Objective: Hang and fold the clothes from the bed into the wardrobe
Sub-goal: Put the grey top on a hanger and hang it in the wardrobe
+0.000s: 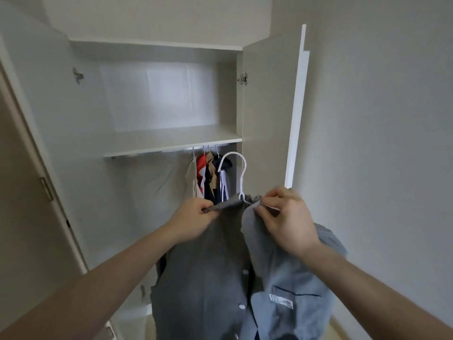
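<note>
A grey button-up shirt (208,278) hangs on a white plastic hanger (235,173) that I hold up in front of the open wardrobe (171,141). My left hand (193,219) pinches the left side of the shirt's collar. My right hand (286,217) pinches the right side of the collar beside the hanger's neck. The hook stands upright, apart from the rail (176,149) under the shelf. The shirt's front is open, showing white buttons and a chest pocket with a label.
Several garments (208,177) hang on white hangers at the right end of the rail. The left part of the rail is bare. Both wardrobe doors (296,106) stand open, and a plain wall lies to the right.
</note>
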`<control>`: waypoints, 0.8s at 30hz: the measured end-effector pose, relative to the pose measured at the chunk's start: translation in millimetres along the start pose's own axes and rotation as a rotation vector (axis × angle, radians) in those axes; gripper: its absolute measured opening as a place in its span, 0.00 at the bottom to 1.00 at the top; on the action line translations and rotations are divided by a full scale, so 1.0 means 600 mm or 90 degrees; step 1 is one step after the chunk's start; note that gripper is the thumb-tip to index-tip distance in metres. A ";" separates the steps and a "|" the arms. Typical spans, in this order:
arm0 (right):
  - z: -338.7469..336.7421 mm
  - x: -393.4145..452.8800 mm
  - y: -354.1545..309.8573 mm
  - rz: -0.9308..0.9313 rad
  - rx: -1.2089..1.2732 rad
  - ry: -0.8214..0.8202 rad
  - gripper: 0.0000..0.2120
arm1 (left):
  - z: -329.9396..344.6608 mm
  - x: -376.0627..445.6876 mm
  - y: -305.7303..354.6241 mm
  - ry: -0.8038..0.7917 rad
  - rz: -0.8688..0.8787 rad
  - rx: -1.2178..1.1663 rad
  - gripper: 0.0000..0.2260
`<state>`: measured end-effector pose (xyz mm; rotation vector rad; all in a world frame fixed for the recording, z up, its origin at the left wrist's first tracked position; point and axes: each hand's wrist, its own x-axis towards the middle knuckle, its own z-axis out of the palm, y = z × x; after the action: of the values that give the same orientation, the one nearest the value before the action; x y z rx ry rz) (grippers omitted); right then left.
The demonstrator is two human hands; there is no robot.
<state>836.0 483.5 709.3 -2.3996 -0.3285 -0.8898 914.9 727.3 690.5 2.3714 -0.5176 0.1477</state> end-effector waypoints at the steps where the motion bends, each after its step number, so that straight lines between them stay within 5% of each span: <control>1: 0.013 0.025 0.008 -0.019 -0.002 0.023 0.06 | -0.004 0.016 -0.011 0.007 -0.008 0.013 0.18; 8: 0.062 0.204 0.045 -0.048 0.124 0.062 0.06 | -0.039 0.146 -0.065 0.069 -0.049 0.060 0.21; 12: 0.102 0.273 0.054 -0.085 0.133 -0.021 0.07 | -0.052 0.221 -0.078 0.174 -0.063 0.071 0.10; 21: 0.278 0.284 0.061 -0.138 0.205 -0.273 0.04 | -0.029 0.302 -0.084 0.280 -0.045 0.011 0.13; 24: 0.274 0.299 0.077 -0.201 0.217 -0.256 0.04 | -0.052 0.324 -0.104 0.308 -0.038 0.035 0.16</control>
<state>1075.6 546.7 705.1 -2.2189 -0.9542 -0.4203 1119.0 727.0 722.9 2.2891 -0.2111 0.6933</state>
